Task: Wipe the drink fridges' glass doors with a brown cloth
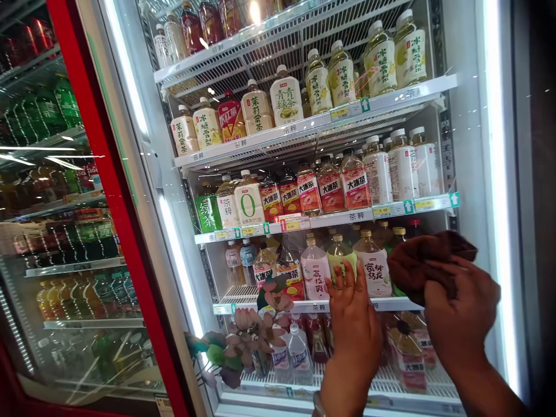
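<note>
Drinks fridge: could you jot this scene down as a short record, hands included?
Place: lit drinks fridge, bottles on its shelves
Left hand: open, fingers pointing up, in front of lower bottles; contact unclear
Right hand: gripping a brown cloth
Decoration: pinkish flowers, left of the left hand in view
Beside: red frame, more drinks past it

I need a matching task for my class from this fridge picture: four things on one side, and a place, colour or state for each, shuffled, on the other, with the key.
Things
1. Cloth
2. Left hand
3. Flower decoration
4. Bottle marked 0

Descriptions
A. Pinkish with green parts
B. Upright on a shelf
C. Gripped in the right hand
D. Fingers outstretched, holding nothing

Pairs: 1-C, 2-D, 3-A, 4-B
</note>
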Tool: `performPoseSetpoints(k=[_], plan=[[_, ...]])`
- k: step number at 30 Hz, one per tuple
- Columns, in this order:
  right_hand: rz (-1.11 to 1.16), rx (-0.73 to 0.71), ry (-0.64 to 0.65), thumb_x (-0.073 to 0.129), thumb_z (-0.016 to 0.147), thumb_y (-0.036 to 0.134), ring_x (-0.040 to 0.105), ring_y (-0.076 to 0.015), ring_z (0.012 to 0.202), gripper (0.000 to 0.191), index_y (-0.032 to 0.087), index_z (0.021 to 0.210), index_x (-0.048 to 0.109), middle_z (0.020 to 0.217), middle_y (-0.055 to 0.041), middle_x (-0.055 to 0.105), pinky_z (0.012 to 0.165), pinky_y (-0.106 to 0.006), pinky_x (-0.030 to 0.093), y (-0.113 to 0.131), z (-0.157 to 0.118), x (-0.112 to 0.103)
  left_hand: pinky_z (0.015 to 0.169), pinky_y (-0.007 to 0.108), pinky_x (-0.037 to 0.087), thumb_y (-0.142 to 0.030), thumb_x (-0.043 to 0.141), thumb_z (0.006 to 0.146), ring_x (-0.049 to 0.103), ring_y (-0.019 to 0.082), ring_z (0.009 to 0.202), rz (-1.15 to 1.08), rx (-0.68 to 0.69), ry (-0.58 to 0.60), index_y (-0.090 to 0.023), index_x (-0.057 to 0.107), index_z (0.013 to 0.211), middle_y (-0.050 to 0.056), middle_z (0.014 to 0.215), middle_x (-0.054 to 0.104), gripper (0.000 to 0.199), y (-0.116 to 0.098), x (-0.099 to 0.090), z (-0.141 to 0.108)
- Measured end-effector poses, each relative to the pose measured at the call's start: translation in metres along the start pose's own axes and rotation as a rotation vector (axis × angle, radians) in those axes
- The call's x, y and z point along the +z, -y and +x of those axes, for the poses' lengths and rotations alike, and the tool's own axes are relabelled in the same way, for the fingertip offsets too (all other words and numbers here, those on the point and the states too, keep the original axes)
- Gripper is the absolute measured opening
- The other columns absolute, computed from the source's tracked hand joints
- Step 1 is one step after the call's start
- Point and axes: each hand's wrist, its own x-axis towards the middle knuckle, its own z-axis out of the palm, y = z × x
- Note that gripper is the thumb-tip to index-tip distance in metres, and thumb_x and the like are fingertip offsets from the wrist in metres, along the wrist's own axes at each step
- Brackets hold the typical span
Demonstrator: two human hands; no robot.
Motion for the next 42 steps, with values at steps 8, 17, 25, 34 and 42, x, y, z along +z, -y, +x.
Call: performPoseSetpoints(k=[8, 17, 25, 34, 42], plan=[[0.108, -0.245, 0.297, 0.059, 0.087, 0.017, 0.060, -0.0264, 0.119, 0.016, 0.022, 0.095, 0.072, 0.109, -0.0034, 0.074, 0.106, -0.045, 0.047, 0.029, 0.003, -0.005, 0.134, 0.061, 0.008, -0.004, 0.044, 0.090, 0.001, 0.026, 0.163, -0.010, -0.030, 0.018, -0.026, 0.024, 0.167, 0.004, 0.175, 0.014, 0.083, -0.003, 0.002, 0.002], [0.035, -0.089, 0.175, 0.057, 0.084, 0.017, 0.063, -0.0270, 0.110, 0.014, 0.020, 0.089, 0.069, 0.101, -0.0052, 0.073, 0.104, -0.048, 0.045, 0.032, -0.002, -0.005, 0.133, 0.060, 0.003, -0.003, 0.040, 0.091, -0.002, 0.024, 0.163, -0.026, -0.036, 0.020, -0.026, 0.027, 0.166, 0.002, 0.174, 0.019, 0.079, -0.007, -0.001, 0.004], [0.025, -0.095, 0.174, 0.055, 0.087, 0.016, 0.064, -0.0264, 0.108, 0.015, 0.021, 0.091, 0.069, 0.102, -0.0061, 0.073, 0.104, -0.047, 0.045, 0.012, 0.012, -0.010, 0.134, 0.058, 0.005, -0.001, 0.040, 0.088, 0.001, 0.023, 0.163, -0.041, -0.012, -0.003, -0.025, 0.024, 0.167, 0.002, 0.174, 0.016, 0.084, -0.006, 0.000, 0.003], [0.007, -0.108, 0.290, 0.054, 0.086, 0.016, 0.061, -0.0254, 0.112, 0.014, 0.022, 0.082, 0.067, 0.100, -0.0031, 0.073, 0.104, -0.043, 0.044, 0.040, 0.010, -0.008, 0.133, 0.060, 0.002, -0.004, 0.041, 0.091, 0.006, 0.024, 0.164, 0.000, 0.018, 0.008, -0.026, 0.023, 0.168, 0.003, 0.173, 0.027, 0.082, -0.009, 0.008, 0.004], [-0.159, 0.102, 0.114, 0.054, 0.083, 0.018, 0.062, -0.0284, 0.104, 0.012, 0.021, 0.088, 0.064, 0.100, -0.0094, 0.072, 0.098, -0.047, 0.044, -0.009, 0.017, -0.019, 0.132, 0.062, 0.002, -0.002, 0.039, 0.090, 0.005, 0.023, 0.164, 0.024, 0.020, 0.031, -0.026, 0.024, 0.168, 0.005, 0.173, 0.026, 0.083, -0.014, 0.003, 0.004]])
